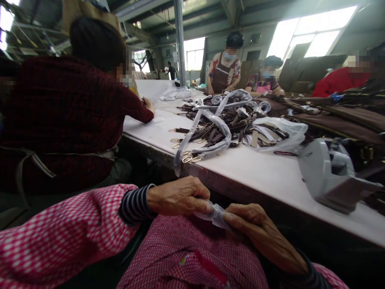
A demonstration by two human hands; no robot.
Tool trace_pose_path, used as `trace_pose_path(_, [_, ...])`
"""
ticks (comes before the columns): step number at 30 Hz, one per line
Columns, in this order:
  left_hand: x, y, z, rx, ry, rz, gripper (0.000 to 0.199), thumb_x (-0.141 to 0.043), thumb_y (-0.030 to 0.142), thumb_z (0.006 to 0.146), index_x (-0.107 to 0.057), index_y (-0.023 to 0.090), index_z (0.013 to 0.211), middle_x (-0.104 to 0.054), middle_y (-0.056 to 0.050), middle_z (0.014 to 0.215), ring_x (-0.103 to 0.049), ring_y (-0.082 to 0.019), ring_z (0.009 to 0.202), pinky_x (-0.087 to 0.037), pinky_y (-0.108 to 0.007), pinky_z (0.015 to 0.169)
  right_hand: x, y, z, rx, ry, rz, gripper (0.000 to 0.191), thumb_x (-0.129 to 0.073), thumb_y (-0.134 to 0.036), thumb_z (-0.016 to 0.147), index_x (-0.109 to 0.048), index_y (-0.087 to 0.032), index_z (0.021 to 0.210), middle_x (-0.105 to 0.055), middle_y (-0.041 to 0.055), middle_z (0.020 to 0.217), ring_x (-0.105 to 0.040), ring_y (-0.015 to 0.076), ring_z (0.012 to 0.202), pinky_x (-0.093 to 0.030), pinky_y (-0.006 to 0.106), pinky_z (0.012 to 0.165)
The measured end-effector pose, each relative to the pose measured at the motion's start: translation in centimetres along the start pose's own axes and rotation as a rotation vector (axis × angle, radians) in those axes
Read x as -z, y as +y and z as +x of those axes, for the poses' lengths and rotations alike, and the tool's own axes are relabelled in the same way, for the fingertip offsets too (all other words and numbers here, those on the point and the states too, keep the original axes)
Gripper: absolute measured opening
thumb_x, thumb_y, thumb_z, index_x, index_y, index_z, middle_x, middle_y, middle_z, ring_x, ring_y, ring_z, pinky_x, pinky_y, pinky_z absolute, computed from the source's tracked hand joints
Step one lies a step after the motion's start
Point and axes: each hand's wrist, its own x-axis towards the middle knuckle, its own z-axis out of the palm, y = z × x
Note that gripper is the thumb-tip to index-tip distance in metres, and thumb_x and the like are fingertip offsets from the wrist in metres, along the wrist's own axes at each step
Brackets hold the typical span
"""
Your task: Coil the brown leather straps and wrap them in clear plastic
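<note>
Over my lap, a short piece of crumpled clear plastic wrap [219, 215] is stretched between my two hands. My left hand [182, 196] pinches its left end, thumb on top and fingers curled under. The other end is gripped by my right hand [255, 222], with the thumb pressed along it. Whether anything lies inside the plastic cannot be made out. Beyond my hands, at the table edge, are plastic-wrapped straps [221, 128]. Dark brown straps with gold metal clasps [192, 158] lie piled under and behind them.
The white table [255, 172] runs across in front of me. On it are a clear plastic bag [290, 132] of strips and a grey-white tape dispenser [326, 172] at right. A co-worker in dark red [66, 116] sits close at left. Several people work across the table.
</note>
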Motion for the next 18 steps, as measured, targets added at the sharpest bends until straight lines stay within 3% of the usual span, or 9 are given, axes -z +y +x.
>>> trace_pose_path(5, [-1.0,-0.5,1.1,0.056,0.029,-0.126,0.041,-0.059,0.044,0.095,-0.051,0.017,0.065,-0.046,0.005,0.058,-0.038,-0.009,0.053,-0.026,-0.024,0.048,-0.3,0.0,0.8,-0.021,0.027,0.121,0.052,-0.051,-0.059,0.101,-0.067,-0.016,0.077,-0.062,0.0007,0.066,-0.051,0.0131,0.059,-0.037,0.027,0.056])
trace_pose_path(9, [-1.2,-1.0,1.2,0.061,-0.003,-0.131,0.038,-0.059,0.046,0.097,-0.056,0.017,0.071,-0.052,0.004,0.060,-0.045,-0.010,0.054,-0.032,-0.023,0.052,-0.3,0.9,0.2,-0.006,0.124,-0.123,0.051,-0.046,-0.055,0.104,-0.064,-0.020,0.072,-0.054,-0.0021,0.064,-0.045,0.0131,0.061,-0.035,0.028,0.059])
trace_pose_path(12, [-0.6,-1.4,0.7,-0.002,-0.096,-0.057,0.039,-0.057,0.044,0.100,-0.056,0.018,0.072,-0.055,0.003,0.062,-0.050,-0.010,0.057,-0.037,-0.022,0.056,-0.2,1.5,-0.8,0.015,0.170,-0.306,0.047,-0.044,-0.054,0.106,-0.070,-0.023,0.083,-0.064,-0.0008,0.078,-0.052,0.0160,0.073,-0.039,0.029,0.071])
trace_pose_path(18, [-0.5,-2.6,-1.7,0.076,-0.127,-0.257,0.040,-0.063,0.048,0.097,-0.058,0.017,0.071,-0.051,0.004,0.061,-0.046,-0.009,0.057,-0.037,-0.021,0.056,0.0,1.1,-2.0,-0.005,0.174,-0.361,0.049,-0.044,-0.058,0.105,-0.070,-0.024,0.083,-0.067,-0.0022,0.079,-0.059,0.0174,0.080,-0.042,0.028,0.078])
